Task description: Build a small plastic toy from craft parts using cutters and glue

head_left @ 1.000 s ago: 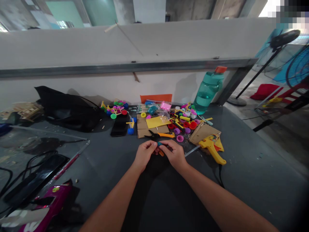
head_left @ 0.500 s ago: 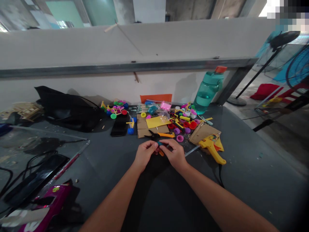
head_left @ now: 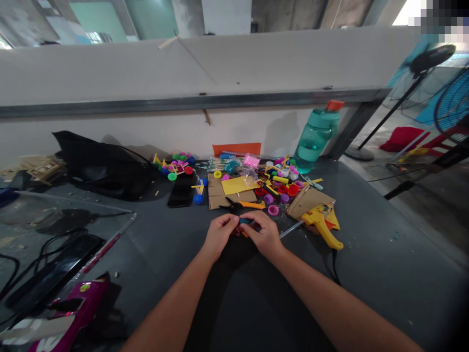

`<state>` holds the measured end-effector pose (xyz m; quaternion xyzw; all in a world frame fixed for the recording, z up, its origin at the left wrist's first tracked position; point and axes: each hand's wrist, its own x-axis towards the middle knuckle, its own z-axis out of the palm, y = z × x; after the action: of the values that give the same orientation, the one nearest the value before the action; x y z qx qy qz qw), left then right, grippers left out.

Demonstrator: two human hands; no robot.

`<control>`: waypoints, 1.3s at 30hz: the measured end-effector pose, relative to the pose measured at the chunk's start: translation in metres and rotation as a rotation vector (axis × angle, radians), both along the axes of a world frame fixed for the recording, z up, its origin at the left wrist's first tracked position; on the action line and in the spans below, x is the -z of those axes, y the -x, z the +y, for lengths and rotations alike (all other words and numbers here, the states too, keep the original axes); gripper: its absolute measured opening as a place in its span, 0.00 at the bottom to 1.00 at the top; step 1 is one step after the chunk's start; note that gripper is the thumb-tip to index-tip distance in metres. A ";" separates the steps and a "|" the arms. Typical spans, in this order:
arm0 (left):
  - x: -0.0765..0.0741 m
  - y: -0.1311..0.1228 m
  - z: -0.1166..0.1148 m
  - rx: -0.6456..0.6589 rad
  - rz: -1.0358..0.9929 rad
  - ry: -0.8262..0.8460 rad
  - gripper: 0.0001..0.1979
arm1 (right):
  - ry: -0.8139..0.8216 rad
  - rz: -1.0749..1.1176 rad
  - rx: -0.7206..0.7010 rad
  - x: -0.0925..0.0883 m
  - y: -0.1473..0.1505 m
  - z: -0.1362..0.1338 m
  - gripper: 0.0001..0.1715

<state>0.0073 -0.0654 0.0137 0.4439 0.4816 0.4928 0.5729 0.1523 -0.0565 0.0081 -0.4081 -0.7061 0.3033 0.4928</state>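
Observation:
My left hand (head_left: 220, 234) and my right hand (head_left: 266, 235) meet over the dark table. Fingers of both are pinched around a small teal piece (head_left: 245, 221), mostly covered by them, so its kind is unclear. Something orange shows just below it, partly hidden by the fingers. Right beyond my fingertips lie orange-handled cutting pliers (head_left: 251, 205) with black jaws, at the edge of a cardboard piece (head_left: 216, 195). To the right of my right hand rests a yellow glue gun (head_left: 322, 227), its clear glue stick (head_left: 292, 229) pointing toward that hand.
Colourful bottle caps (head_left: 273, 210) and a yellow sheet (head_left: 238, 185) are heaped beyond my hands. Further back stands a teal water bottle (head_left: 313, 142). On the left are a phone (head_left: 181, 190), a black bag (head_left: 106, 168), a clear plastic box (head_left: 120, 230) and a magenta power strip (head_left: 86, 303).
The teal piece has turned slightly between my fingers, and the orange thing beneath it shows less. Both hands stay in nearly the same place.

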 end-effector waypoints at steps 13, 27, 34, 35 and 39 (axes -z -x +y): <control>-0.001 0.000 0.001 0.004 0.016 0.004 0.13 | 0.030 0.015 0.035 0.003 0.000 0.000 0.10; -0.001 0.000 0.001 -0.039 0.028 0.012 0.12 | 0.101 0.002 0.066 0.007 0.000 0.002 0.09; -0.001 0.000 0.000 -0.067 0.001 0.009 0.12 | 0.100 -0.004 0.052 0.005 -0.001 0.001 0.09; -0.001 0.000 0.000 -0.068 0.006 0.009 0.12 | 0.104 -0.004 0.043 0.005 -0.001 0.001 0.09; -0.002 -0.001 0.000 -0.079 0.011 0.016 0.11 | 0.098 -0.002 0.043 0.004 0.000 0.001 0.09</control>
<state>0.0082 -0.0650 0.0155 0.4226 0.5058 0.5087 0.5539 0.1526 -0.0557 0.0040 -0.4474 -0.6818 0.3264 0.4779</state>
